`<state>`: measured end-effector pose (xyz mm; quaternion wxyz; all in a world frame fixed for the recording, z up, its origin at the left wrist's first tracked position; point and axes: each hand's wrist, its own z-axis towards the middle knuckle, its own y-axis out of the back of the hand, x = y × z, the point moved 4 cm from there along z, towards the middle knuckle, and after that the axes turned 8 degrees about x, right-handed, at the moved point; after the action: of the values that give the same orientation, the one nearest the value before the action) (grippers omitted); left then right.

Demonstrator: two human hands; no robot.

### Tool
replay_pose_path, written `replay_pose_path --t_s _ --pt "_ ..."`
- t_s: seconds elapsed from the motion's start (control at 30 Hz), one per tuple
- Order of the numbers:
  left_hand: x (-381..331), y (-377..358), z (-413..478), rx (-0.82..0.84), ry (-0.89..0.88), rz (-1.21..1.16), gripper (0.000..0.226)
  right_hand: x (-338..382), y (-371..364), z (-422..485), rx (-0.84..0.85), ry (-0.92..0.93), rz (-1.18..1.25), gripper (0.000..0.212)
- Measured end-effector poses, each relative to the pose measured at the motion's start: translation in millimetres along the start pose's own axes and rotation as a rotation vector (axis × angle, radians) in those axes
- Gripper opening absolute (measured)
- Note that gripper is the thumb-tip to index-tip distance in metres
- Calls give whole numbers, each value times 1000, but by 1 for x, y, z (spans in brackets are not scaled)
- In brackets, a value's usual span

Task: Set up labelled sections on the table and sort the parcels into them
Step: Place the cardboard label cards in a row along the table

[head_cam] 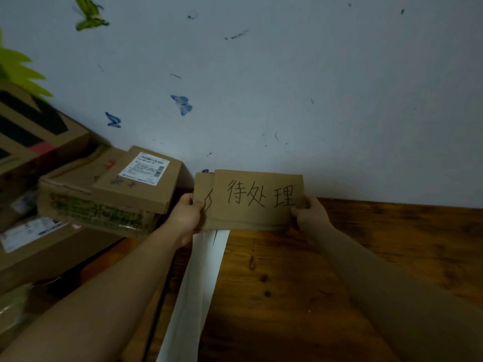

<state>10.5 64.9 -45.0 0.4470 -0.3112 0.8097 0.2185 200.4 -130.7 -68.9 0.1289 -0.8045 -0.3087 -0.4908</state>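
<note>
A sign (261, 199) marked 待处理 is clamped between the thumb and fingers of the right hand (309, 215). The card (202, 190) behind it, its writing mostly hidden, is pinched by the left hand (187, 218).

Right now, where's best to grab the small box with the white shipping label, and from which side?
Probably its near right corner, coming from the right: the small box lies flat atop the green-printed box, wall behind, other parcels crowding its left.

- Cardboard label (257, 199), handwritten "待处理", held upright over the far edge of the wooden bench (366, 257).
- Brown parcels (138, 190) stacked at left, smaller atop larger.
</note>
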Motion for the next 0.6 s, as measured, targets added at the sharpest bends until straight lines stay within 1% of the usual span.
replay_pose_path --t_s 0.1,0.23,0.37,0.47,0.53,0.6 --pt "-3 -2 -1 -35 6 19 20 4 9 -2 -26 27 20 54" --pt "-15 -1 -1 -93 -14 81 24 7 40 1 -149 26 33 56" --pt "-42 4 0 -175 -75 183 23 2 75 5 -231 -5 59 58" --pt "-64 16 0 -265 -137 219 16 -2 88 6 -290 -35 24 58" --pt "-73 23 -1 -301 -158 268 19 -7 87 7 -283 -39 -9 60" --pt "-75 27 -1 -305 -158 304 26 -10 81 7 -281 -31 -61 57"
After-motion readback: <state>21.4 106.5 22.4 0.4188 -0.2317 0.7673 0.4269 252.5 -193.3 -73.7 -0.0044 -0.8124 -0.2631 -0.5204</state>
